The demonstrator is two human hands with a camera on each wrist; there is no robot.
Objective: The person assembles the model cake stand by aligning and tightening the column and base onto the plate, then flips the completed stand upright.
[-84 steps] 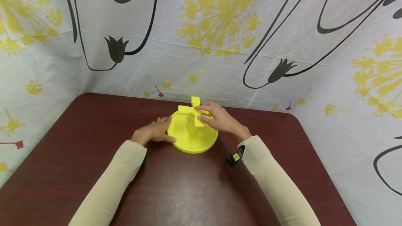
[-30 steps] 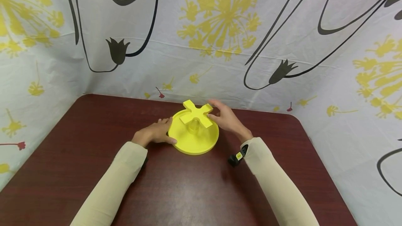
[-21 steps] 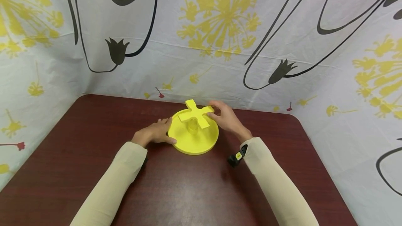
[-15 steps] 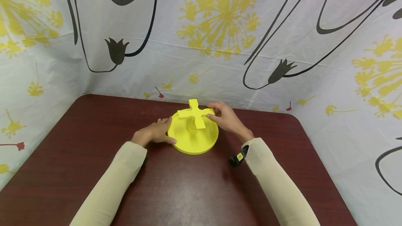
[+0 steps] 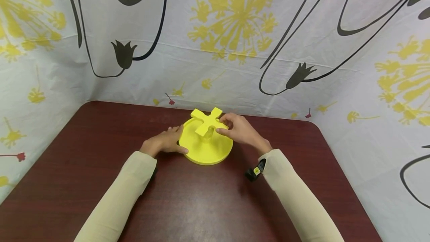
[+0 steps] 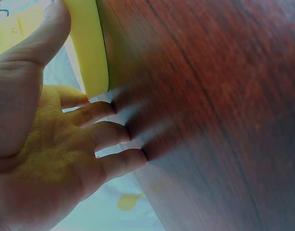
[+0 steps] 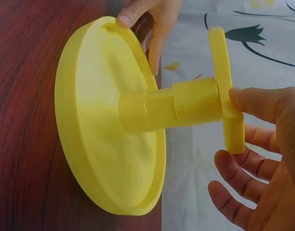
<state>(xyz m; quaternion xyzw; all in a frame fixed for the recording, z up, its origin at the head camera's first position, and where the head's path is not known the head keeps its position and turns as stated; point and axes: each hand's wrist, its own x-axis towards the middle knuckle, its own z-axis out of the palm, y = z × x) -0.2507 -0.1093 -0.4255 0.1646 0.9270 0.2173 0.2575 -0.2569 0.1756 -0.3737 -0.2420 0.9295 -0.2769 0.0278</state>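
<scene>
A yellow round base (image 5: 206,154) with a raised rim stands on the table, a stepped post (image 7: 183,105) rising from its middle. On top of the post sits a yellow four-armed cross piece (image 5: 207,120). My left hand (image 5: 166,140) holds the base at its left side, thumb on the rim; in the left wrist view its other fingers (image 6: 113,127) extend down to the tabletop. At the cross, my right hand (image 5: 240,130) pinches one arm, with the thumb (image 7: 255,101) on its face and fingertips near its lower end.
The dark red-brown wooden table (image 5: 201,201) has rounded far corners. A white cloth (image 5: 174,70) with yellow and grey flower prints hangs behind and along the sides. A black band (image 5: 256,170) is on the right wrist.
The cross piece has turned on its post in steps, with my right hand moving from arm to arm. The left hand and the base have stayed in place.
</scene>
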